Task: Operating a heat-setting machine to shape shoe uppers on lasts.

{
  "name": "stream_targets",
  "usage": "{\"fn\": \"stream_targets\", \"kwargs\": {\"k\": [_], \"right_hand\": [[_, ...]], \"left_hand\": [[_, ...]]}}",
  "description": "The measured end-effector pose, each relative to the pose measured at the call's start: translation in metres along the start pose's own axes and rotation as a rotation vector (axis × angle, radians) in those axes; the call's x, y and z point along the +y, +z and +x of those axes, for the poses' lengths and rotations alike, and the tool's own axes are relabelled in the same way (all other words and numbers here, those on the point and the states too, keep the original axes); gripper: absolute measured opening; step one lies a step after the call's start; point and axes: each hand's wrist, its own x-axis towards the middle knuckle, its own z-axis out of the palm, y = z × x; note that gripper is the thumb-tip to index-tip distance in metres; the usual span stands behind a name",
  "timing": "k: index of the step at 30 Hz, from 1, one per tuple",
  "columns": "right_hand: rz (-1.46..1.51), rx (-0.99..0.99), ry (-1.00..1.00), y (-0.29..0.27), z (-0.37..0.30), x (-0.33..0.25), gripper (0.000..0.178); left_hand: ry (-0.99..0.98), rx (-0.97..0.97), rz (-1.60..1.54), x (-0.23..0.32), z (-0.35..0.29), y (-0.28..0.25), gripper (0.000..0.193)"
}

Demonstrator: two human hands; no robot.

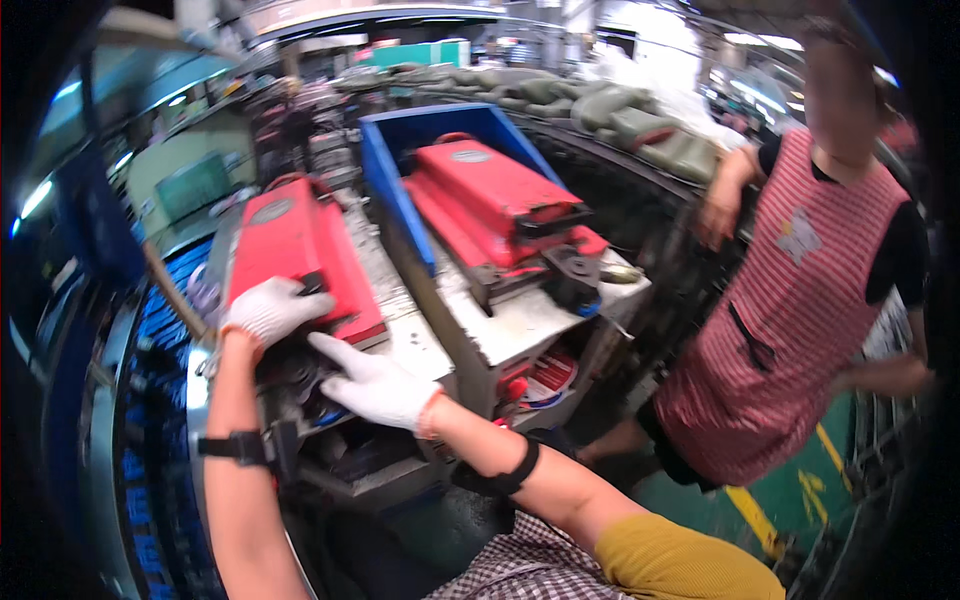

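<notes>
resting on the left red machine (278,248), left hand (272,312) half-curls, grip unclear; spread right hand (378,388) should work gently.

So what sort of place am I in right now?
Probably a factory or workshop floor. You're at a long red boxy machine with a second, similar red machine beside it, a row of bulky olive-green pieces lies behind, and the green floor has yellow markings.

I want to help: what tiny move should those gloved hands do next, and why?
Maybe ease the right hand closer to the left-side red-covered machine, because that hand's fingers spread toward it, while the left hand lies over the machine's front end.
</notes>
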Motion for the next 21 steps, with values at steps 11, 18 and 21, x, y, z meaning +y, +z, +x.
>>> {"fn": "stream_targets", "kwargs": {"k": [11,18,21], "right_hand": [[-0.196,-0.131,-0.137,0.094,-0.021,-0.024,0.086],[-0.243,-0.025,-0.496,0.049,-0.024,-0.025,0.037],[-0.342,0.191,-0.670,0.014,0.000,-0.020,0.017]], "left_hand": [[0.129,-0.187,-0.061,-0.005,0.006,-0.016,0.062],[0.186,0.079,0.086,-0.009,0.006,-0.050,0.055],[0.238,0.314,0.102,0.000,0.008,-0.075,0.049]]}}
